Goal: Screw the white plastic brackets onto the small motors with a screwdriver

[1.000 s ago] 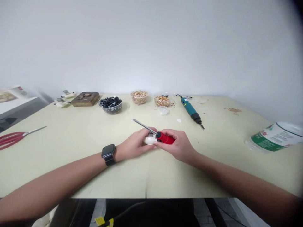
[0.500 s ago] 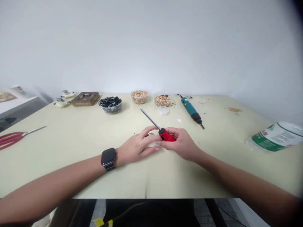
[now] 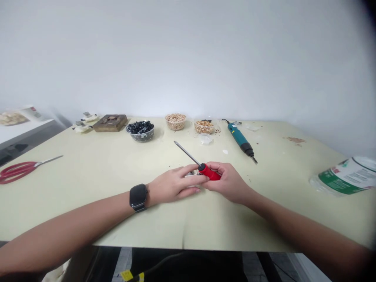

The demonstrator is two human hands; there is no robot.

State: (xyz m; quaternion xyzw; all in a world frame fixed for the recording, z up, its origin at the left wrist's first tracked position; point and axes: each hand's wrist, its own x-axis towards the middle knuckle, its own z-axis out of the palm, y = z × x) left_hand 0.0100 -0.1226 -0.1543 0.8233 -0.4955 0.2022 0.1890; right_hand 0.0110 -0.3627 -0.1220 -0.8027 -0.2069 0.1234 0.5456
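My right hand (image 3: 230, 184) is closed around the red handle of a screwdriver (image 3: 188, 152). Its bare metal shaft slants up and to the left, clear of the table. Beside it, my left hand (image 3: 173, 185), with a black watch on the wrist, lies low over the table. Its fingers curl around a small whitish piece (image 3: 192, 172) with shiny bits, mostly covered by the fingers; I cannot tell its kind. The left fingertips meet the screwdriver handle and the right fingers.
At the back stand a wooden block (image 3: 110, 123), a bowl of black pieces (image 3: 141, 131), two tubs of tan bits (image 3: 175, 122) and a clear lid (image 3: 205, 138). A teal power tool (image 3: 241, 140) lies right of them. Red scissors (image 3: 22, 171) lie left, a labelled plastic tub (image 3: 348, 176) right.
The left fingers have shifted further over the whitish piece and onto the screwdriver handle. The screwdriver stays in the right hand at nearly the same slant. The whole view has shifted slightly.
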